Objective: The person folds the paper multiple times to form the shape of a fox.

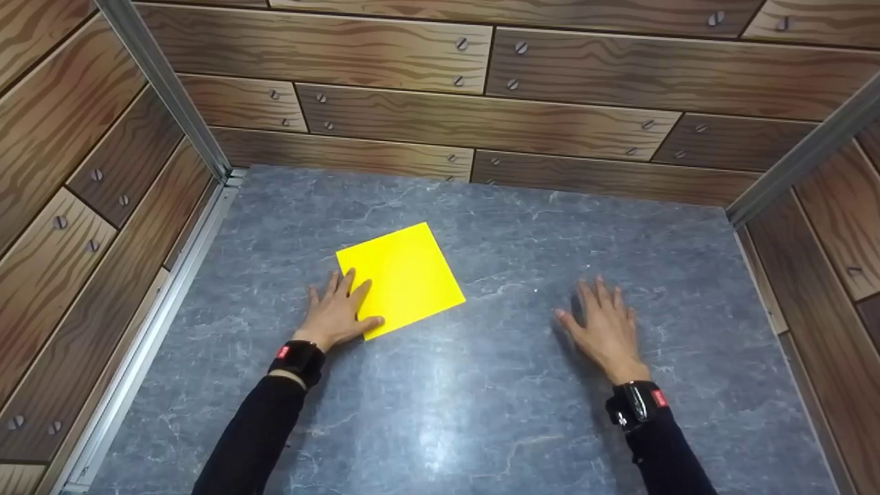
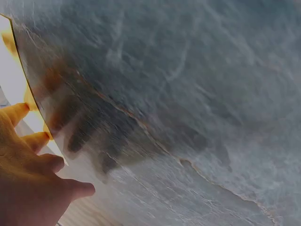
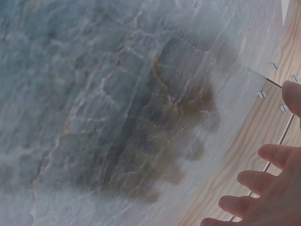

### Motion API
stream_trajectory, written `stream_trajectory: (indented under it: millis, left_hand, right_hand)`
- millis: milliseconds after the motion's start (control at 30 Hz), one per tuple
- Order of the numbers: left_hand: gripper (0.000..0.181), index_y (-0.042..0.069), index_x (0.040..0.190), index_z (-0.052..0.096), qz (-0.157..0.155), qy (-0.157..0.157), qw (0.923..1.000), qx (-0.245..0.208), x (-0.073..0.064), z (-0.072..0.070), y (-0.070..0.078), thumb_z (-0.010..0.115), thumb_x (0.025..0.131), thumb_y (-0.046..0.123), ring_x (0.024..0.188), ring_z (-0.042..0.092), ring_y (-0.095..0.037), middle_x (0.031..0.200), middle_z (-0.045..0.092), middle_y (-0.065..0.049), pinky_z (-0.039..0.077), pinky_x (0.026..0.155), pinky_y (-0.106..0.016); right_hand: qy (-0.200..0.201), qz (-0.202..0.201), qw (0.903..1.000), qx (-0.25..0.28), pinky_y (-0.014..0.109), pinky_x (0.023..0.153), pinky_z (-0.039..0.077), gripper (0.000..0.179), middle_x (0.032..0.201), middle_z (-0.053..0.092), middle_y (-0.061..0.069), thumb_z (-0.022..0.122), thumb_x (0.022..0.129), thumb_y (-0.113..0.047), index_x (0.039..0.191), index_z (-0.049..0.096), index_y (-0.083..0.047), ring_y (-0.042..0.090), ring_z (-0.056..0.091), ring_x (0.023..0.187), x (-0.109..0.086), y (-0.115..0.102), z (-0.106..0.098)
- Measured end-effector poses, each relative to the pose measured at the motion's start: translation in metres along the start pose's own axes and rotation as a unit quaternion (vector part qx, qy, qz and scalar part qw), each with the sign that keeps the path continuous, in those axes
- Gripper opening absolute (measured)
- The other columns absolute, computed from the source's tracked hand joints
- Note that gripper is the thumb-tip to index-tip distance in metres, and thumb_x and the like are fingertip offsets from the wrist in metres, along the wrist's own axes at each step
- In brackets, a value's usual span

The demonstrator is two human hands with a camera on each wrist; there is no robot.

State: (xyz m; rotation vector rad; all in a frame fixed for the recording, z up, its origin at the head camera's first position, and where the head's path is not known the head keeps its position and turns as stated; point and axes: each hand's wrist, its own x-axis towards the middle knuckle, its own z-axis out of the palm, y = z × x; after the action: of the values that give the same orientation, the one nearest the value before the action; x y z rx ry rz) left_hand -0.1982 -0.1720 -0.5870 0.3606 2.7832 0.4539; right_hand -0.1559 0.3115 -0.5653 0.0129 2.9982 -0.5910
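Note:
A flat, square yellow sheet of paper [image 1: 412,275] lies turned at an angle on the grey marbled surface. My left hand [image 1: 335,313] is at its left edge with fingers spread; the thumb and some fingertips overlap the sheet. In the left wrist view, the paper [image 2: 16,70] shows as a bright strip at the left edge, beside the fingers of the left hand [image 2: 23,169]. Well to the right of the paper, my right hand [image 1: 606,333] is over bare surface, fingers spread and holding nothing. The right wrist view shows its fingers [image 3: 256,181] extended.
The grey marbled surface [image 1: 509,385] is bounded by wood-plank-patterned walls [image 1: 385,110] at the back and both sides. Metal posts stand in the back left corner [image 1: 172,89] and back right corner [image 1: 797,158]. A pale metal rail [image 1: 151,330] runs along the left edge.

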Motion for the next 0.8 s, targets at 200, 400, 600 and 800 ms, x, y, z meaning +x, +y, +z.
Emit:
stream_trajectory:
  millis: [200,400,600,800]
  left_hand:
    - [0.092,0.016,0.163,0.033,0.008,0.002,0.9998,0.020,-0.002,0.006,0.012,0.058,0.093,0.070,0.156,0.002,-0.046,0.171,0.011,-0.021,0.002,0.115,-0.078]
    - [0.095,0.015,0.163,0.035,0.000,0.017,0.9986,0.050,-0.001,0.017,0.026,0.060,0.091,0.072,0.156,0.005,-0.047,0.169,0.016,-0.024,0.007,0.117,-0.077]
    - [0.097,0.016,0.160,0.040,0.000,0.055,0.9948,0.086,-0.005,0.030,0.049,0.058,0.088,0.078,0.154,0.015,-0.048,0.166,0.025,-0.026,0.013,0.117,-0.075]
    - [0.097,0.018,0.159,0.044,0.015,0.066,0.9909,0.116,-0.007,0.041,0.078,0.053,0.087,0.082,0.153,0.020,-0.048,0.162,0.032,-0.027,0.015,0.117,-0.074]
  right_hand:
    - [0.003,-0.004,1.0000,-0.005,0.078,0.115,0.005,0.084,0.167,0.012,0.030,0.057,0.102,-0.055,0.162,0.028,-0.005,0.060,0.008,0.149,-0.002,0.000,0.002]
    - [-0.003,-0.005,0.9999,-0.009,0.078,0.114,0.004,0.086,0.167,0.012,0.030,0.054,0.101,-0.060,0.163,0.027,-0.006,0.059,0.008,0.150,-0.004,-0.005,0.005]
    - [-0.010,-0.014,0.9998,-0.014,0.078,0.115,0.005,0.085,0.168,0.013,0.029,0.055,0.101,-0.059,0.162,0.028,-0.006,0.058,0.008,0.150,-0.006,-0.017,0.013]
    - [-0.015,-0.025,0.9991,-0.030,0.076,0.115,0.011,0.080,0.167,0.021,0.027,0.060,0.100,-0.053,0.161,0.035,-0.008,0.057,0.015,0.150,-0.006,-0.040,0.025]
